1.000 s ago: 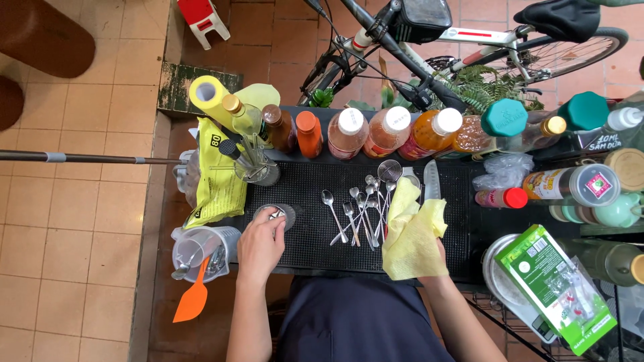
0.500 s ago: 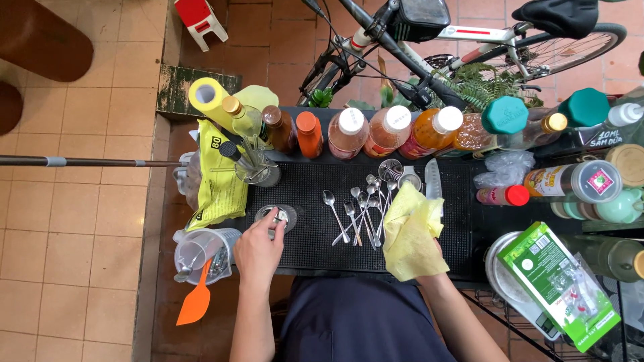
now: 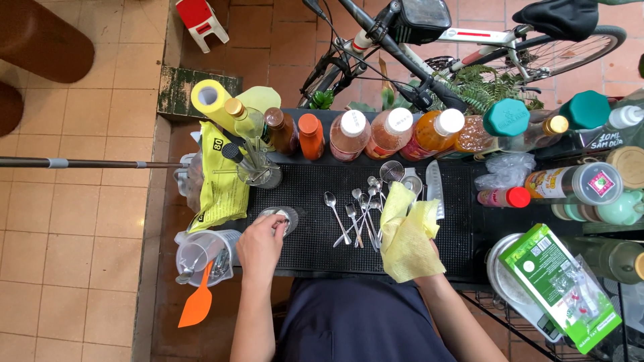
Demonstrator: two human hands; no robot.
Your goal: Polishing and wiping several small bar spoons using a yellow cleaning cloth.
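A row of capped bottles (image 3: pixel 396 131) of orange and reddish liquid stands along the far edge of the black rubber mat (image 3: pixel 315 231), with a bicycle (image 3: pixel 463 40) and a green fern (image 3: pixel 486 94) behind them on the tiled floor. At the mat's left lie a yellow packet (image 3: pixel 218 184) and a yellow paper roll (image 3: pixel 213 100), and a clear jug (image 3: pixel 201 255) there holds an orange spatula (image 3: pixel 196 305). To the right, a green and white box (image 3: pixel 560 285) rests on a round metal lid (image 3: pixel 500 281), near a red-capped small bottle (image 3: pixel 503 197).
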